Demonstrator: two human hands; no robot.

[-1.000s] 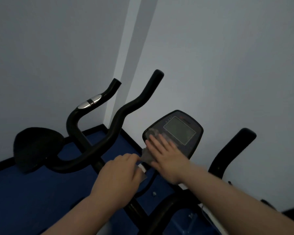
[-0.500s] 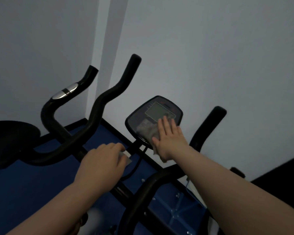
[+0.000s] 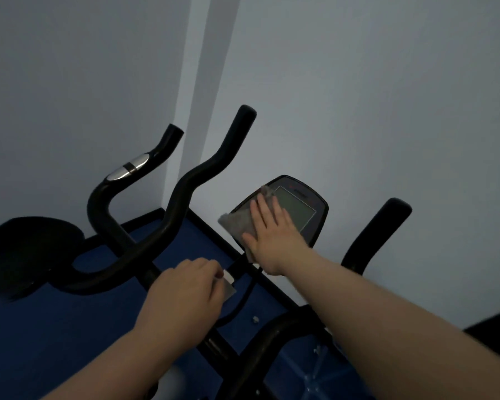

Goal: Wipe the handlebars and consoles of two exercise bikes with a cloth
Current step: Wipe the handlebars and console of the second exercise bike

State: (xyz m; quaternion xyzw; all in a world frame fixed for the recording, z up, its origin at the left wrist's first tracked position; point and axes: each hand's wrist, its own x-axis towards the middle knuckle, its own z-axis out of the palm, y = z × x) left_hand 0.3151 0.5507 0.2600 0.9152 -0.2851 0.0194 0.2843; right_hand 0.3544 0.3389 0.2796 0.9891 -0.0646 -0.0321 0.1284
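A black console (image 3: 300,210) with a grey screen stands between two black handlebar arms, one on its left (image 3: 185,192) and one on its right (image 3: 375,235). My right hand (image 3: 272,235) lies flat on the console's left half and presses a grey cloth (image 3: 236,223) against it. The cloth sticks out past my fingers to the left and at the top. My left hand (image 3: 185,295) is closed around the stem under the console, beside a small pale tag (image 3: 228,287).
A second bike's handlebar (image 3: 104,197), with a chrome sensor pad (image 3: 129,167), rises at the left, close to the first. A black saddle-like pad (image 3: 32,249) sits at far left. Pale walls (image 3: 358,82) meet in a corner behind. Blue floor (image 3: 55,327) lies below.
My right hand has slid the cloth from the console's lower edge across to the right, then up onto its left half. My left hand has kept its grip on the stem.
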